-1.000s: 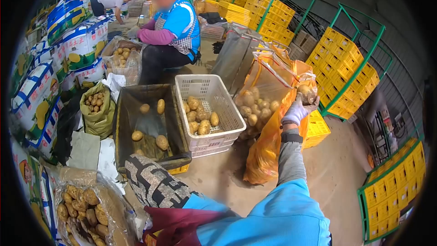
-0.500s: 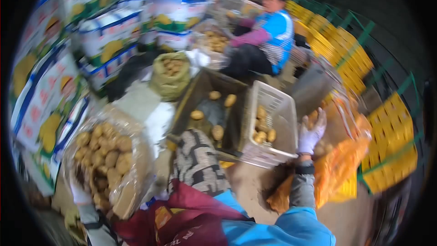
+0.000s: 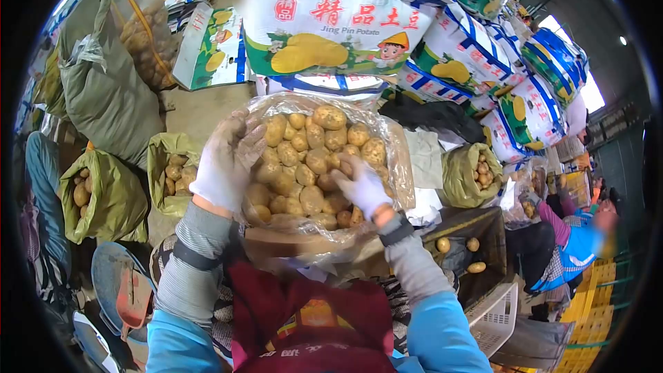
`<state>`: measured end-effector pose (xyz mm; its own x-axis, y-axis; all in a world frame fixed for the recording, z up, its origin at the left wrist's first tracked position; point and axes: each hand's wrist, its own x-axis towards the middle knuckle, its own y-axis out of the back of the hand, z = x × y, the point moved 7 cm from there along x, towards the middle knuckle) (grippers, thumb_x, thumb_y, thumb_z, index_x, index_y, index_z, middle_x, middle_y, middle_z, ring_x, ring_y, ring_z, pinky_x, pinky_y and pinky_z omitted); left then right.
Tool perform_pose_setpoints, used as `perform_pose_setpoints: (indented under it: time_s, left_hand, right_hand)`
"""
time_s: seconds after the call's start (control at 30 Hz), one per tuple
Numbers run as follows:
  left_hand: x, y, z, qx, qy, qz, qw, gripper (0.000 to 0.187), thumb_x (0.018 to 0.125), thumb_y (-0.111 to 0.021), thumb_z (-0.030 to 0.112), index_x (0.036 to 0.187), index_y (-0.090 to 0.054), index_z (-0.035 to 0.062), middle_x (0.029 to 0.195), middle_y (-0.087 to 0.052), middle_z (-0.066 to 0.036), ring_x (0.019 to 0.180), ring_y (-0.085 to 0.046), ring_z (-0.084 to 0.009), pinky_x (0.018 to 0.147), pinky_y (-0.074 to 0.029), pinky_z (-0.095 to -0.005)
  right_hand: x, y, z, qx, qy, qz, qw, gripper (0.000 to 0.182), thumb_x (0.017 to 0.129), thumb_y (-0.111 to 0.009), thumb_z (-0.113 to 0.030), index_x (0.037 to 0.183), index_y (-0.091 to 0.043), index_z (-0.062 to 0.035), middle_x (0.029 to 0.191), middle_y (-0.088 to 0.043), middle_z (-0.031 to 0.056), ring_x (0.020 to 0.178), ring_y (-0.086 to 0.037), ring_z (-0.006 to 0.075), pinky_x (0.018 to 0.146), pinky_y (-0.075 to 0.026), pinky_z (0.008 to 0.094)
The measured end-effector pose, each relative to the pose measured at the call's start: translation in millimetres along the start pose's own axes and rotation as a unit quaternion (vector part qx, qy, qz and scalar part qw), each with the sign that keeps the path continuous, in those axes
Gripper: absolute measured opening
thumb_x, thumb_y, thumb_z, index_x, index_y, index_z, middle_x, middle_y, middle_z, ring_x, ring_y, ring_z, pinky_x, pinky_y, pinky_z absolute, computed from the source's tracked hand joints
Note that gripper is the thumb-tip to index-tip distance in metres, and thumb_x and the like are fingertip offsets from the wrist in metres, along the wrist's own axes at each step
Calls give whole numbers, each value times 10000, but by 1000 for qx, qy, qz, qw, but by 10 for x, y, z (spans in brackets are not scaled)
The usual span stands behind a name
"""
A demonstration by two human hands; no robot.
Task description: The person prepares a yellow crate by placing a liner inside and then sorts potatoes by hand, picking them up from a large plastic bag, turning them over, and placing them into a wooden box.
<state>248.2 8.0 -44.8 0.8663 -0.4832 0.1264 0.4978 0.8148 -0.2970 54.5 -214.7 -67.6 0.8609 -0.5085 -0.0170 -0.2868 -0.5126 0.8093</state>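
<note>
Nearest to me: red apron [image 3: 304, 318] and blue sleeves at the bottom of the view. Both gloved hands are now up in front of me on the clear bag [image 3: 324, 166] of potatoes, which sits close to my chest on what looks like a cardboard box [image 3: 276, 242].

Change noted: a second ago my right hand [image 3: 364, 186] was out to the right over an orange bag holding a potato, and the view faced the crates and a seated co-worker. Half a second ago the view was swinging left. Now that hand is empty of that potato as far as I can see, and it rests on the potatoes at the right of the heap, fingers bent down among them; whether it grips one I cannot tell. My left hand [image 3: 224, 162] lies spread, fingers open, against the bag's left side, pressing the plastic.

My reading: one potato has been dealt with and I have turned back to the supply bag, so the work in hand is at the point of picking up again.

Just beyond, right: dark bin [image 3: 483, 235] with a few potatoes, white crate [image 3: 494, 314] below it. Left: green sacks [image 3: 103, 197] of potatoes. Far: stacked printed sacks [image 3: 331, 21]; the co-worker [image 3: 577, 249] sits at the far right.
</note>
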Motion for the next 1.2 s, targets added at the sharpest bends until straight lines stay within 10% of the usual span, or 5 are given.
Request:
perform_pose_setpoints:
  time_s: [0.23,0.5,0.7,0.77,1.2]
  left_hand:
    - [-73,-290,227,-280,227,72,930,367,1003,-493,258,1315,-483,66,1215,-566,-86,1107,-567,-230,927,-475,-368]
    - [-37,-442,239,-262,237,61,934,341,978,-519,221,1289,-502,85,1160,-576,-55,1035,-592,-195,890,-487,-326]
    - [-165,-726,-15,-227,243,11,943,390,920,-563,167,1298,-493,100,1146,-556,-21,1018,-582,-150,854,-474,-305]
    - [-296,-904,45,-208,280,3,937,420,936,-562,178,1342,-478,108,1134,-549,12,1037,-547,-125,861,-468,-321]
    - [-880,-1636,182,-125,69,-341,929,548,925,-641,150,1351,-373,-65,1280,-565,-169,1174,-565,-230,1000,-465,-339]
  right_hand:
    - [1570,-607,-78,-295,-67,16,953,576,746,-717,-400,1222,-546,-124,1184,-551,196,1134,-538,381,969,-454,438]
    - [1815,-739,495,108,-146,122,976,592,752,-767,-230,1255,-482,-104,1230,-517,189,1110,-569,356,893,-508,480]
    - [939,-421,191,790,-76,-202,574,632,960,-494,-542,1373,-423,-69,1265,-569,117,1088,-623,293,860,-578,426]
    - [533,76,-258,580,99,-60,806,650,957,-517,-531,1387,-411,-56,1270,-563,117,1114,-604,270,918,-543,402]
    - [-434,676,-187,96,-37,170,980,456,956,-572,-298,1303,-506,-9,868,-674,223,860,-676,388,739,-538,389]
